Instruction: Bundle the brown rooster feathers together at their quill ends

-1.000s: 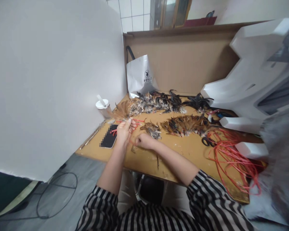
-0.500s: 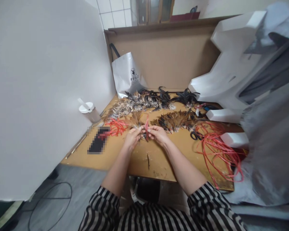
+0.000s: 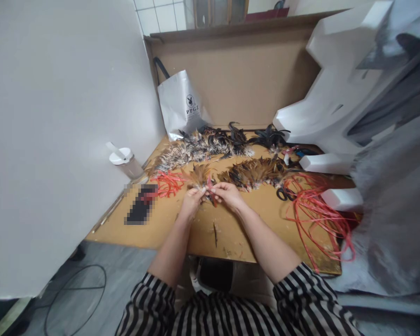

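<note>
My left hand (image 3: 193,199) pinches the base of a small bunch of brown feathers (image 3: 198,175), whose tips fan out away from me. Close beside it, my right hand (image 3: 228,195) is closed on a short red plastic strip (image 3: 209,183) at the bunch's quill end. The fingertips of both hands nearly touch, and they hide part of the strip. Just beyond my right hand lies a row of brown and black feathers (image 3: 254,173). To the left of my left hand is a pile of cut red strips (image 3: 168,183).
Longer feathers (image 3: 206,147) line the back, before a silver bag (image 3: 180,102). At left stand a lidded white cup (image 3: 126,163) and a blurred dark flat object (image 3: 140,207). Black-handled scissors (image 3: 285,194) and tangled red strips (image 3: 318,224) lie right, near white foam (image 3: 339,198).
The red strip stood up in a loop above my fingers; now it sits lower and closer to the bunch. My hands have barely moved, and the view has shifted slightly.
</note>
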Demonstrator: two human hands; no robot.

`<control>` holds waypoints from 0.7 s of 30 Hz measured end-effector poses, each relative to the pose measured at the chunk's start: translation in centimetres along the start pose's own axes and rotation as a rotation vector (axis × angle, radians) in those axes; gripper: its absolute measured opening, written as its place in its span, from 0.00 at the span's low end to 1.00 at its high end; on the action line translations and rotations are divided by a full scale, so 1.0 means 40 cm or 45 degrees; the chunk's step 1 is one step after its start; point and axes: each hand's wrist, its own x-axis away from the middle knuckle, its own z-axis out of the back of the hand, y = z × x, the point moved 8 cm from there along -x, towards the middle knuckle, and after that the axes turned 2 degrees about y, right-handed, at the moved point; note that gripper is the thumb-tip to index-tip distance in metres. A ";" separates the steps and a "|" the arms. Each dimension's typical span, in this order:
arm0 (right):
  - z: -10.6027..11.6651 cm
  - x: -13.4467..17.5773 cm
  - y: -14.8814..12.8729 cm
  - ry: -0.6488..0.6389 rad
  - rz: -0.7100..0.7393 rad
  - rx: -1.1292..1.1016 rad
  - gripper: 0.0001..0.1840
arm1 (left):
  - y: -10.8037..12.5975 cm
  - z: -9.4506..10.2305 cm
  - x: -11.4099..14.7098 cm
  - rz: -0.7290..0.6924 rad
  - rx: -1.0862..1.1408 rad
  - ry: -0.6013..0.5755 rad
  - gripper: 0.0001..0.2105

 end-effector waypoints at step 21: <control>0.031 -0.007 0.000 0.099 -0.082 -0.238 0.12 | 0.039 0.005 0.019 -0.013 0.301 0.015 0.08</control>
